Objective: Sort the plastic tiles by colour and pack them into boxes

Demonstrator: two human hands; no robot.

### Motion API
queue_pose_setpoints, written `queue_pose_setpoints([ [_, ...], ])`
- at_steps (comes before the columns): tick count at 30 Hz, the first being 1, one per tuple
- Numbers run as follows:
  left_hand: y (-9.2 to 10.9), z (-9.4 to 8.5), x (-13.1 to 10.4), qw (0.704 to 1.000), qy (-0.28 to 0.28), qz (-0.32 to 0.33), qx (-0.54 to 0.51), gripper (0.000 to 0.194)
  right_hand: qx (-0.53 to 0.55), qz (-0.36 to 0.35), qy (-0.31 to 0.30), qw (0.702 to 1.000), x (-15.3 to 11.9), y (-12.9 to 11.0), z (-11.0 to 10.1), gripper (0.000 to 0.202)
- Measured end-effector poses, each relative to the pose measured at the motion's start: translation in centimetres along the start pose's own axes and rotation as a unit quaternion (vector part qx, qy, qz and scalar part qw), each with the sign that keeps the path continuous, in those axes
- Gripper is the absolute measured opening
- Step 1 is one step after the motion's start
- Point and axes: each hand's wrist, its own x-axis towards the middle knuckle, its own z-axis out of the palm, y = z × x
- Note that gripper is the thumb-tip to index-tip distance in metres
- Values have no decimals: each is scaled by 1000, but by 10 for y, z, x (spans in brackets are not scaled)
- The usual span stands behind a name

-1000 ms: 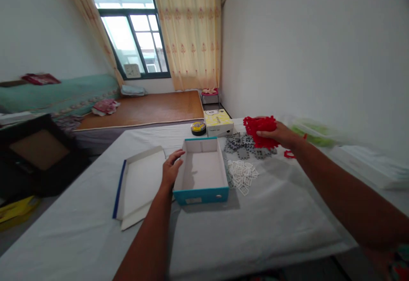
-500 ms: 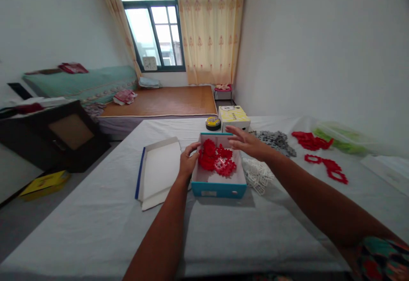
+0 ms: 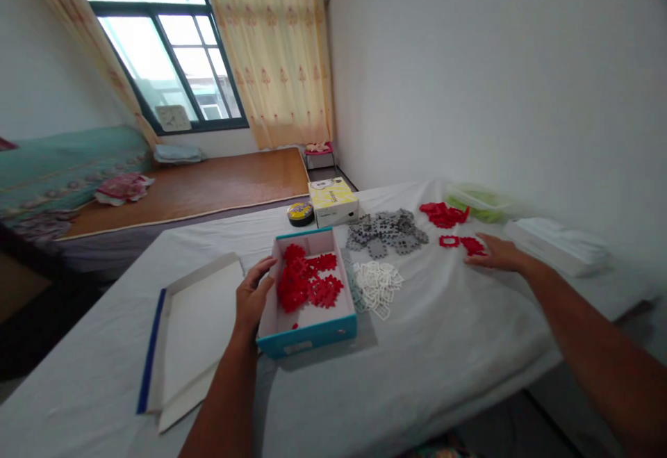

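Note:
My left hand (image 3: 251, 298) grips the left wall of a blue shoebox-like box (image 3: 313, 333), thumb near the rim. Inside the box lie red plastic building pieces (image 3: 297, 281) with toothed edges, heaped mostly to the left. Far to the right, my right hand (image 3: 497, 253) reaches over a few red pieces (image 3: 449, 241) on the cloth, its thumb and fingers apart at the nearest one. Behind them is a second heap of red pieces (image 3: 442, 215). White lattice pieces (image 3: 378, 284) lie just right of the box, with grey pieces (image 3: 388, 230) behind.
An upturned box lid (image 3: 192, 333) lies left of the box on the white cloth (image 3: 417, 361). Behind stand a yellow-and-white carton (image 3: 333, 201) and a round black-and-yellow tin (image 3: 301, 214). A green-filled clear bag (image 3: 479, 201) and a white packet (image 3: 563, 242) lie along the wall.
My right hand has moved from above the box to the red pieces at the right. The view has turned right. A white piece on the red ones in the box no longer shows there.

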Motion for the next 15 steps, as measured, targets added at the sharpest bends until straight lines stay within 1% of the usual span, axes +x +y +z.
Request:
queue_pose_setpoints([
  [1,0,-1,0,1000,-3,-1,6,39,-11,3,-19,1000,-2,7,7,86],
  [3,0,-2,1,1000,-5,-3,15,39,-16,-4,-30,999,-1,10,17,80],
  [6,1,-4,0,1000,-5,-12,22,39,9,-24,-11,1000,11,-4,22,66],
  [8,2,-6,0,999,-6,-20,28,40,26,-36,15,999,28,-17,18,61],
  [10,3,-7,0,999,-10,-21,35,41,22,-44,41,998,49,-29,9,61],
  [13,5,-9,0,999,-14,-20,44,41,-4,-62,53,997,85,-44,-7,62],
  [15,6,-9,0,998,-12,-23,49,40,-4,-67,57,996,107,-54,-13,62],
])
